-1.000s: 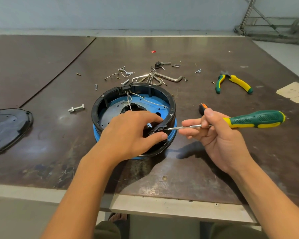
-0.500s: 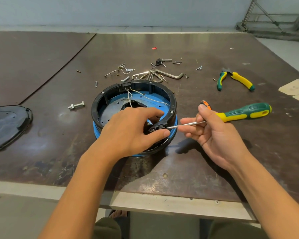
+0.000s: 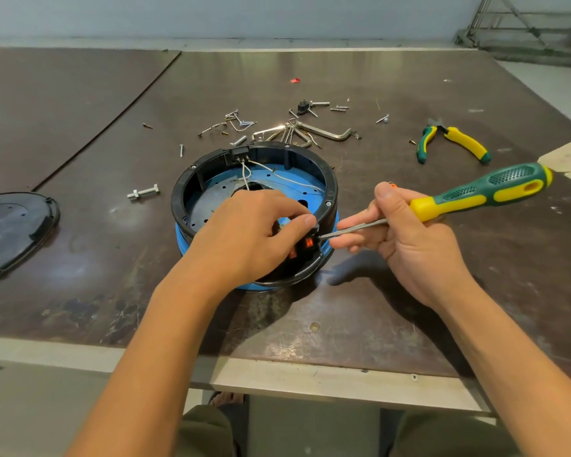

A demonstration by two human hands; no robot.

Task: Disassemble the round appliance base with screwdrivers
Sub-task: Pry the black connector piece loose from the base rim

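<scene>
The round base [image 3: 325, 179] sits open side up on the table [image 3: 112, 258]. Your left hand [image 3: 251, 235] pinches the switch block [image 3: 305, 247] at its near rim, likely steadying it, while your right hand [image 3: 409, 249] grips 1 screwdriver [image 3: 475, 194], tip at that block.

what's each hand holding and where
Right hand: the screwdriver, at the shaft and handle front. Left hand: the black switch piece on the near rim of the base.

Bright, sharp, soft shadows, wide-angle edge distortion
</scene>
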